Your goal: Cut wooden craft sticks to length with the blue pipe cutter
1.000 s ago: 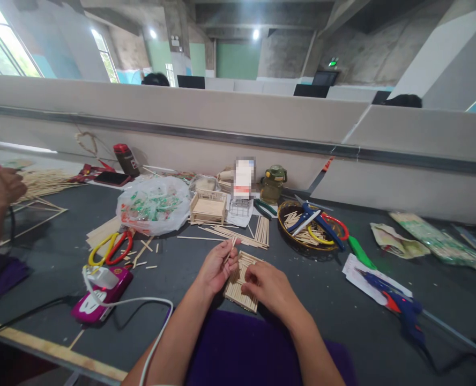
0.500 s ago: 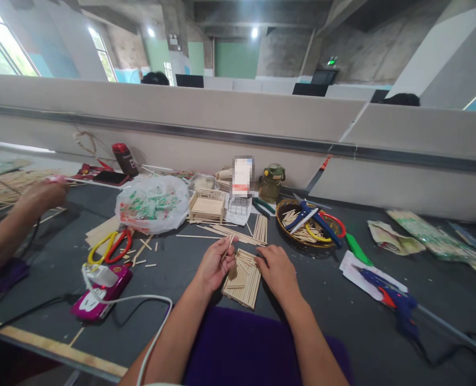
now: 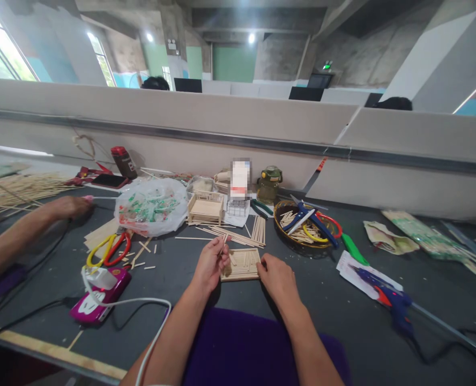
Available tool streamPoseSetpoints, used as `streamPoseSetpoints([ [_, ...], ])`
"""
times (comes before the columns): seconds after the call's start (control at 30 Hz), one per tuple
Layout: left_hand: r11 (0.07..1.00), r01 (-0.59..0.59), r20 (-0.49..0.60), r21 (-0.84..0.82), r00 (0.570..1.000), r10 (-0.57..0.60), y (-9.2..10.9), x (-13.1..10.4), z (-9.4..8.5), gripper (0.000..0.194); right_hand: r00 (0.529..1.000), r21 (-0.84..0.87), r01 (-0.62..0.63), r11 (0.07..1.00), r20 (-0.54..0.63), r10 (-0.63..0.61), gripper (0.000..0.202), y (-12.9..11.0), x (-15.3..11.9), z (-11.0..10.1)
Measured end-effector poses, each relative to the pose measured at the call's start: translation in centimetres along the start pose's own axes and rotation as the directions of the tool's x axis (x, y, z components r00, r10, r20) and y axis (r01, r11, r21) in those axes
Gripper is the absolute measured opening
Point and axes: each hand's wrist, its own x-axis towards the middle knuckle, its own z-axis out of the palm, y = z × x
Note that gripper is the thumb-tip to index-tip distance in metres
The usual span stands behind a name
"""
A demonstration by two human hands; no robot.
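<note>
A small panel of wooden sticks lies crosswise on the dark table, with a few short loose sticks on top. My left hand is closed at its left side, pinching thin wooden sticks upright between thumb and fingertips. At the panel's right edge, my right hand has its fingers bent and gripping that edge. Behind both hands lie several longer sticks, and a small stick-built bed-like model stands farther back.
A basket holds sticks and scissors at right; beyond it lies a blue glue gun. Scissors, a plastic bag and a purple power strip with a white cable sit at left. Another person's hand reaches in there.
The stick panel has turned from lengthwise to crosswise, my right hand moving with its edge. My left hand still pinches the sticks. The other person's hand has moved right.
</note>
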Motion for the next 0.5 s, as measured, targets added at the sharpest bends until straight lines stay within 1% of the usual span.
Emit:
streamPoseSetpoints([
  [0.03,1.000,-0.001,-0.007,-0.006,1.000,0.001,0.0,0.0,0.0,0.027,1.000,0.005,-0.006,1.000,-0.007,0.006,0.017,-0.1,-0.1,-0.1],
  [0.1,1.000,-0.003,-0.019,-0.024,1.000,0.002,0.0,0.0,0.0,0.026,0.997,0.028,0.027,0.999,-0.070,-0.025,0.018,-0.4,-0.3,-0.4],
  [0.17,0.999,-0.017,-0.027,-0.047,1.000,0.016,0.1,0.1,0.0,0.025,0.980,0.071,0.135,0.988,-0.160,-0.123,0.020,-0.9,-0.3,-0.7],
  [0.23,0.996,-0.050,-0.044,-0.072,0.998,0.047,0.3,0.2,-0.2,0.024,0.948,0.108,0.269,0.957,-0.205,-0.244,0.022,-1.6,-0.2,-0.9],
  [0.33,0.987,-0.119,-0.099,-0.105,0.989,0.109,0.8,0.2,-0.5,0.022,0.911,0.128,0.393,0.910,-0.187,-0.367,0.020,-3.0,0.0,-0.5],
  [0.43,0.979,-0.162,-0.144,-0.123,0.979,0.144,1.2,0.2,-0.7,0.019,0.884,0.157,0.461,0.873,-0.160,-0.438,0.018,-4.2,0.1,0.2],
  [0.5,0.979,-0.158,-0.140,-0.126,0.980,0.140,1.2,0.2,-0.8,0.019,0.873,0.190,0.486,0.853,-0.156,-0.462,0.018,-4.5,0.1,0.6],
])
